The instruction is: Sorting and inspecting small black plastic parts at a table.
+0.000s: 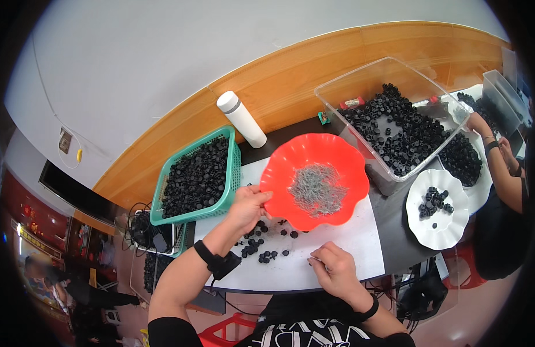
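A red dish (277, 169) of grey pieces (317, 192) is clamped by the left hand (247, 209); the right hand's (338, 270) hold cannot be told. Dish placement seems in hand; level support is probably needed next.

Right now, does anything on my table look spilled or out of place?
The loose black pieces on the white sheet near your left hand look stray, since similar ones are heaped in the green basket. Nothing looks clearly damaged.
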The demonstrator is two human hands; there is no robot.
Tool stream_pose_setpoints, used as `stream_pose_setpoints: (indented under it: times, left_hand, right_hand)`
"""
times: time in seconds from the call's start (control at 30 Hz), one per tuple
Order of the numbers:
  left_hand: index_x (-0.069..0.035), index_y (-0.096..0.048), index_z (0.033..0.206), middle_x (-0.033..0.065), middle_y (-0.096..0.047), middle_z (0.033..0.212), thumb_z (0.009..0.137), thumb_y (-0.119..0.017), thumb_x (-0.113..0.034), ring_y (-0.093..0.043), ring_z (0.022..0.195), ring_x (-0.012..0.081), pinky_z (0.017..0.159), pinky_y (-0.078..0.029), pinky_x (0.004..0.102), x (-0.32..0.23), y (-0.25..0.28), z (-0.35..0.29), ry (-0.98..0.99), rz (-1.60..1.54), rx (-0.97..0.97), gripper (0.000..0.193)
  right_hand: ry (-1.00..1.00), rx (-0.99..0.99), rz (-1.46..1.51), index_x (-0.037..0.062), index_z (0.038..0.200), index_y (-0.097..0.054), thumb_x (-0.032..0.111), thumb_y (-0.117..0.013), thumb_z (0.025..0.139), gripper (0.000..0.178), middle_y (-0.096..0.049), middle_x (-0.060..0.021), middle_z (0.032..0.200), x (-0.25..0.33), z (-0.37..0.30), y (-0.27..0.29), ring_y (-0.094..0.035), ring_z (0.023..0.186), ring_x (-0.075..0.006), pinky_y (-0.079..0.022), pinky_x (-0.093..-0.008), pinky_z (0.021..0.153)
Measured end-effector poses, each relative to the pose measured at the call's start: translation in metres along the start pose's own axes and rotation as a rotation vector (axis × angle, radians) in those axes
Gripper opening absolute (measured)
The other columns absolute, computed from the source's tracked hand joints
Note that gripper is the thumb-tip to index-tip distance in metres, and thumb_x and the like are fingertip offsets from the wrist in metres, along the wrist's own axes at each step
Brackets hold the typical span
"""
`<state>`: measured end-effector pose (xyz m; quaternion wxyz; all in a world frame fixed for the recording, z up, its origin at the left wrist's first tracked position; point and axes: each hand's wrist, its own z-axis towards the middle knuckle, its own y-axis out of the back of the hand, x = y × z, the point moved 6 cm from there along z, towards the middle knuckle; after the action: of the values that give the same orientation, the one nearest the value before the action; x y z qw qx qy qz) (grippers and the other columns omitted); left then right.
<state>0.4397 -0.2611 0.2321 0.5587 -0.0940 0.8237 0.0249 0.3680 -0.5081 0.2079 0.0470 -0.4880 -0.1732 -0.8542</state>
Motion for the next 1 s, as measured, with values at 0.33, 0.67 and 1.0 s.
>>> stream_pose_setpoints:
  times: [0.33,0.67,1.0]
  left_hand:
    - [0.016,-0.057,0.116,0.0231,-0.069,0.108,0.103,-0.052,-0.011,-0.072,0.080,0.0264,0.062,-0.060,0.0337,0.000,0.021,0.005,0.025,-0.049,-0.149,0.031]
    - [0.002,-0.054,0.138,0.0143,-0.066,0.117,0.096,-0.067,-0.013,-0.068,0.095,0.0208,0.077,-0.055,0.0300,-0.012,-0.002,-0.123,0.056,0.239,-0.008,0.046]
    - [0.008,-0.054,0.127,0.0296,-0.051,0.131,0.087,-0.067,-0.011,-0.045,0.120,0.0473,0.103,-0.036,0.0531,0.048,0.059,-0.187,-0.584,1.280,-0.577,0.046]
  right_hand:
    - [0.001,0.028,-0.056,-0.0010,0.086,-0.066,-0.001,-0.071,0.079,0.009,-0.062,-0.0137,0.079,0.002,0.000,0.000,-0.062,0.063,-0.0300,-0.048,-0.0364,0.056]
    - [0.016,0.004,-0.077,0.0016,0.088,-0.066,0.003,-0.072,0.081,0.009,-0.061,-0.0123,0.079,-0.002,-0.002,-0.001,-0.062,0.065,-0.0311,-0.049,-0.0387,0.057]
    - [0.034,0.063,-0.192,0.0033,0.088,-0.063,0.009,-0.069,0.085,0.009,-0.055,-0.0115,0.080,0.003,-0.002,-0.007,-0.061,0.071,-0.0326,-0.049,-0.0424,0.061]
